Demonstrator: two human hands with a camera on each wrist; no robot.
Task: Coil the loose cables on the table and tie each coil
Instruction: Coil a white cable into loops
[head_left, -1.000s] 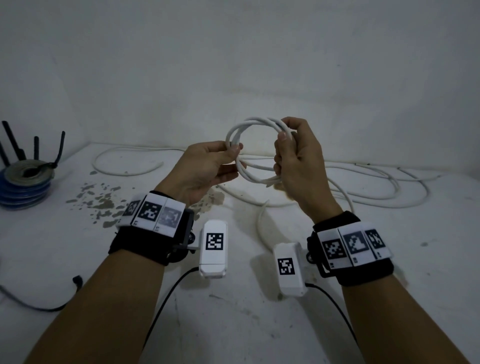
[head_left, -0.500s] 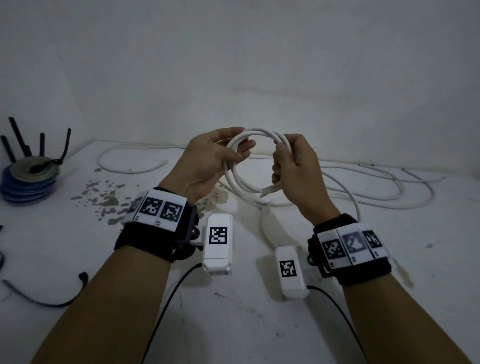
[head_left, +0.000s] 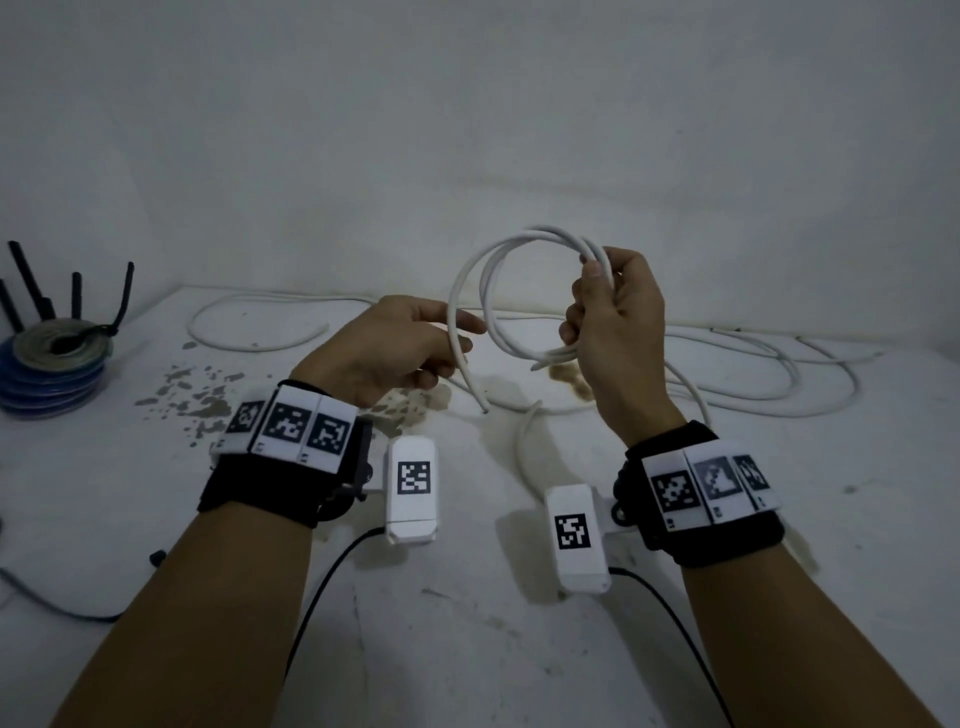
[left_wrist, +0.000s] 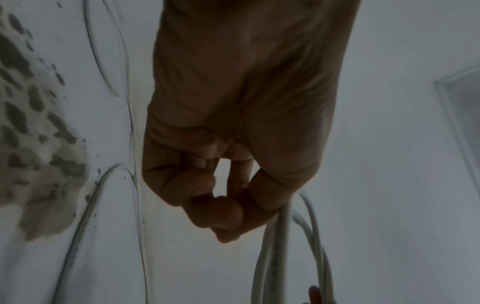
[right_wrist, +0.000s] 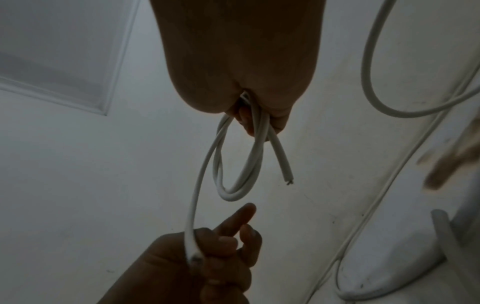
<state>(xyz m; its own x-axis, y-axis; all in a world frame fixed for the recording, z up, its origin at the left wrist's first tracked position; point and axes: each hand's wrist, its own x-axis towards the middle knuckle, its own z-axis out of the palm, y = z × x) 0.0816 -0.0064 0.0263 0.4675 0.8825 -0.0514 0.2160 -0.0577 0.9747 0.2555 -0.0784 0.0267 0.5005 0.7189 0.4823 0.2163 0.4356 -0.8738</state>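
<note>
A short white cable is looped into a small coil in the air above the table. My right hand grips the gathered loops at the coil's right side, and one cut end sticks out below the fist. The cable's other tail runs down the left side into my left hand. That hand's fingers curl round the tail with the index finger extended. The tail's tip hangs just below the left hand. The left wrist view shows the cable beside the thumb.
A long loose white cable sprawls over the far right of the table. Another white loop lies far left. Blue rolls with black straps stand at the left edge. A black cable lies front left. Brown stains mark the tabletop.
My left hand has let go of the coil's left side and moved down-left, now holding the tail. The right hand has lifted the coil slightly up and right.
</note>
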